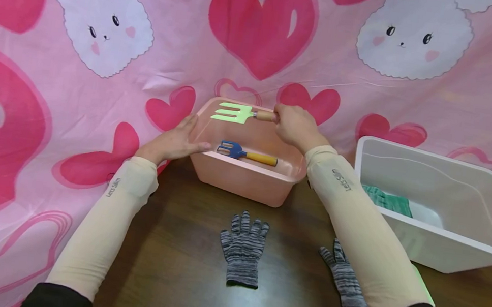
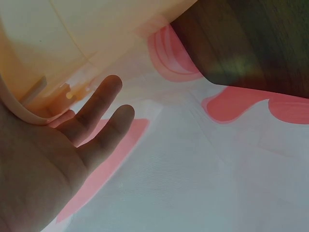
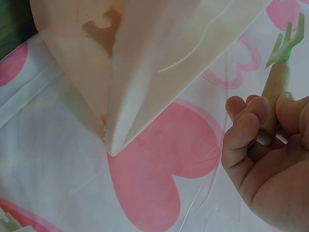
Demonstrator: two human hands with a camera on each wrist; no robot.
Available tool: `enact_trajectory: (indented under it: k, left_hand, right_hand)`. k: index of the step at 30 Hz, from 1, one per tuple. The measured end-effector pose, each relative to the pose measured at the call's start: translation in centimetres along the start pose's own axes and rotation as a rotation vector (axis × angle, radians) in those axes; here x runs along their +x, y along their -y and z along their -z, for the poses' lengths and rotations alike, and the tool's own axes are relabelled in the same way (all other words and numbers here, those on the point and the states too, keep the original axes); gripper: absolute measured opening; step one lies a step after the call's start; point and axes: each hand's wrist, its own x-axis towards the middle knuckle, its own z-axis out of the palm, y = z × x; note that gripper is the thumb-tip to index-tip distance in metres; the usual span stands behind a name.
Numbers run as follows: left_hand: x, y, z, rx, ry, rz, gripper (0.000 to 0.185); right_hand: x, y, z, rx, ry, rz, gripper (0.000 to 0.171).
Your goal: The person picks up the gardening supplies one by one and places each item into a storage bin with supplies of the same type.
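While the right hand (image 1: 293, 126) grips the green hand fork (image 1: 234, 113) by its wooden handle above the pink tub (image 1: 243, 179), the left hand (image 1: 173, 142) rests flat, fingers straight, on the tub's left rim. Blue rake (image 1: 239, 152) inside; two striped gloves (image 1: 243, 248) toward the desk's near edge, white bin (image 1: 428, 247) at right.

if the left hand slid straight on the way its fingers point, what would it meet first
Probably the blue hand rake with the yellow handle inside the pink plastic tub; the left hand already rests on the tub's rim, though depth is unclear.
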Motion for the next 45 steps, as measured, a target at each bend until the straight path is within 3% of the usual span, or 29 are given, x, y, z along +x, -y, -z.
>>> enact_trajectory:
  k: [11,26,37,39,45]
  left_hand:
    - [0.2,0.2,-0.1,0.007,-0.012,-0.022,0.114]
    - [0.2,0.2,-0.1,0.016,-0.004,-0.003,0.119]
    - [-0.1,0.1,0.0,0.012,-0.001,0.003,0.118]
    - [-0.1,0.1,0.0,0.01,-0.006,0.005,0.119]
    - [0.2,0.2,-0.1,0.003,-0.014,0.007,0.117]
  right_hand:
    - [0.6,0.3,-0.4,-0.009,0.006,0.016,0.011]
    - [1.0,0.3,-0.9,0.017,0.003,0.026,0.012]
    - [1.3,0.4,-1.5,0.056,0.022,-0.028,0.018]
    - [1.3,0.2,-1.6,0.089,0.054,-0.033,0.027]
    - [1.2,-0.3,-1.7,0.113,0.133,-0.019,0.079]
